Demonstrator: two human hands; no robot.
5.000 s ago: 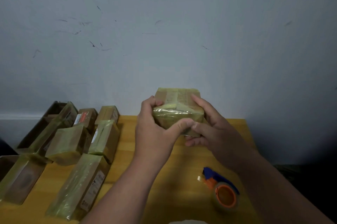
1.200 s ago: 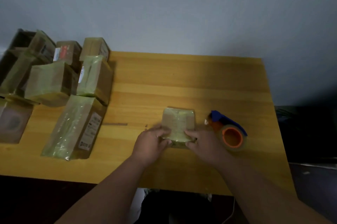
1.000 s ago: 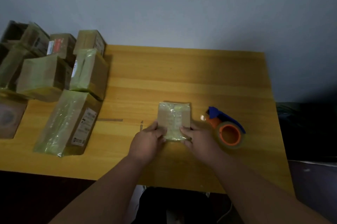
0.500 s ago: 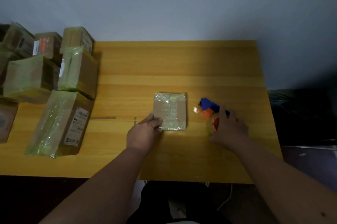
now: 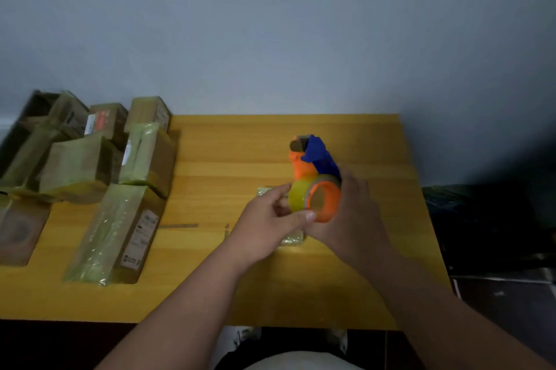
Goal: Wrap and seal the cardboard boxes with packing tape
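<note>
I've got the tape dispenser gripped in my right hand, left hand pinching its roll; small wrapped box flat on bench, mid-right, under both hands.

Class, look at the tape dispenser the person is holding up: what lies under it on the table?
Under the tape dispenser lies the small wrapped box on the table. Only its corners show; the left hand and right hand cover the rest.
</note>
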